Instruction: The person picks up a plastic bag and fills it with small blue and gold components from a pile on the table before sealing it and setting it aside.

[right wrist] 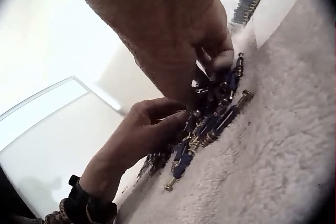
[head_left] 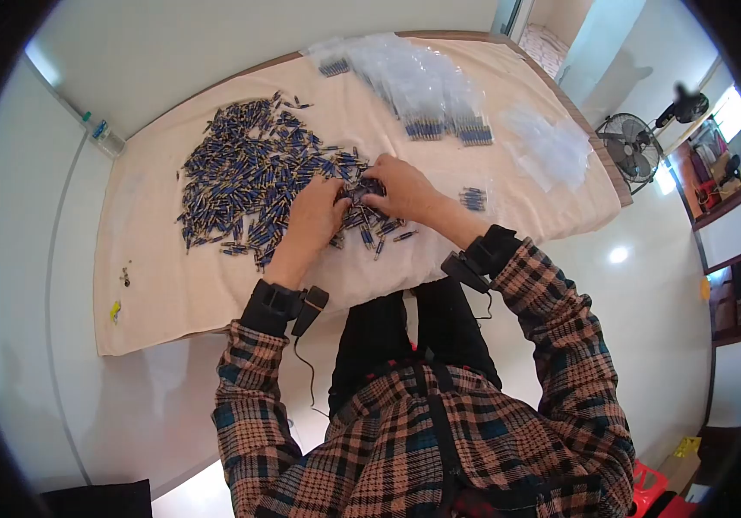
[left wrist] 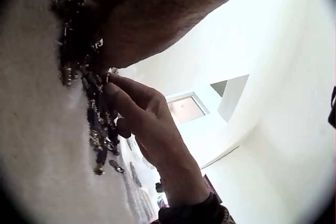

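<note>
Nearest you are your plaid jacket (head_left: 387, 432) and black trousers (head_left: 465, 332), with a camera strapped on each wrist. Ahead of them, both your hands work close together at the near right side of a heap, over small blue cylindrical parts (head_left: 374, 231) with gold-coloured ends. Your left hand (head_left: 314, 211) has its fingers bent down among the parts, its thumb toward the other hand, gripping some of them. Your right hand (head_left: 405, 192) pinches parts between thumb and curled fingers, facing the left; how many each hand holds is hidden. Several loose parts lie just below your hands on the pale cloth (head_left: 154, 285) that covers the bench (head_left: 592, 136). The large heap (head_left: 249, 177) spreads leftward and away from your left hand, the parts pointing every way. Near the cloth's left edge lie a small yellow item (head_left: 115, 312) and a few tiny bits (head_left: 126, 276). To the right of your right hand, a small clear bag (head_left: 474, 199) has a short row of parts in it. Farther off, overlapping clear bags (head_left: 431, 86) hold parts lined up in rows, and to their right more clear plastic bags (head_left: 551, 151) lie spread out. Beyond the bench's right edge stands a black fan (head_left: 632, 148); a clear bottle (head_left: 107, 138) is by the left corner.
</note>
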Demonstrator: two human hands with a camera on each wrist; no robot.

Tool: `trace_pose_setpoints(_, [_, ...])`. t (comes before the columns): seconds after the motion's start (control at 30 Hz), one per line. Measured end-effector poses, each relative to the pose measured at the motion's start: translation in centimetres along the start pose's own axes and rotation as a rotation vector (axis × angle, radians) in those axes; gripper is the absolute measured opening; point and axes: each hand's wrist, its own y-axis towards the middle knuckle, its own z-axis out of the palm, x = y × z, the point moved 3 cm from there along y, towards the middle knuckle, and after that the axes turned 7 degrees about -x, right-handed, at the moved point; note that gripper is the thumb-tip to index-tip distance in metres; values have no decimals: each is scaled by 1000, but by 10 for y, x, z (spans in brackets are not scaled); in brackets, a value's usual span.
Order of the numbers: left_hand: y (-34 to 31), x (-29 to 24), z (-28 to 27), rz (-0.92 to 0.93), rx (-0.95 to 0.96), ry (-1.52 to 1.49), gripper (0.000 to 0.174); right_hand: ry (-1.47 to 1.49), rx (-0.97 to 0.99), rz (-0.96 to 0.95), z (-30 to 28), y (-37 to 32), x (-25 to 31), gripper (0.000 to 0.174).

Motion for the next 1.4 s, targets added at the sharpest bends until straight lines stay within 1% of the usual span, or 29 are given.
trace_pose_setpoints(0.03, [0,1,1,14,-13,0,35,5,-4,-2,0,-1,3,39])
trace_pose_setpoints(0.07, [-1,4,1,15,-11,6,35,34,46,12,1,-3,5,38])
trace_pose_setpoints(0.13, [-1,-1,-1,16,120,-21,36,87,147,41,0,-9,8,37])
trace_pose_setpoints(0.17, [1,-5,-1,19,183,-35,37,88,140,41,-2,-12,10,37])
trace_pose_setpoints(0.27, [0,-10,0,44,180,-43,37,160,105,36,-5,-25,9,37])
trace_pose_setpoints(0.43, [-1,-20,13,75,164,-55,35,170,92,74,-10,-33,4,35])
trace_pose_setpoints(0.57, [0,-19,14,113,103,-57,31,238,32,88,-6,-30,-2,32])
trace_pose_setpoints(0.6, [0,-20,13,114,107,-52,31,261,-12,88,-5,-29,-2,31])
trace_pose_setpoints(0.67, [3,-17,12,-81,101,-202,28,307,-103,89,-3,-26,-3,29])
trace_pose_setpoints(0.7, [5,-13,12,-178,95,-275,27,310,-110,88,-3,-25,-1,29])
trace_pose_setpoints(0.73, [6,-12,11,-173,97,-269,27,370,-131,134,-3,-25,1,30])
trace_pose_setpoints(0.8, [7,-7,7,-233,45,-286,23,489,-171,226,-1,-25,2,32])
trace_pose_setpoints(0.87, [8,-1,3,-264,22,-292,21,511,-173,247,3,-22,3,34])
trace_pose_setpoints(0.97, [5,7,-3,-605,166,-500,23,558,-165,297,15,-22,3,38])
trace_pose_setpoints(1.0, [3,6,-5,-608,171,-494,23,581,-200,262,16,-20,4,37])
trace_pose_setpoints(1.07, [-2,-1,-16,-328,-43,-267,26,626,-265,198,18,-19,2,36])
trace_pose_setpoints(1.1, [-5,-7,-20,-187,-146,-157,27,628,-263,208,14,-19,2,36])
trace_pose_setpoints(1.13, [-9,-10,-20,-191,-140,-161,27,712,-219,266,11,-20,0,35])
trace_pose_setpoints(1.2, [-16,-21,-19,-62,-115,-28,31,874,-128,382,0,-24,-4,33])
trace_pose_setpoints(1.23, [-19,-30,-21,3,-104,40,33,871,-125,388,-9,-27,-4,33])
trace_pose_setpoints(1.27, [-24,-39,-20,2,-103,37,33,861,-110,405,-19,-29,-4,32])
trace_pose_setpoints(1.33, [-32,-65,-9,60,133,-38,34,839,-74,432,-33,-33,-8,30])
trace_pose_setpoints(1.37, [-32,-65,-7,58,130,-40,34,835,-72,431,-36,-37,-9,30])
trace_pose_setpoints(1.4, [-32,-66,-3,107,171,-42,34,781,-39,414,-37,-41,-11,28])
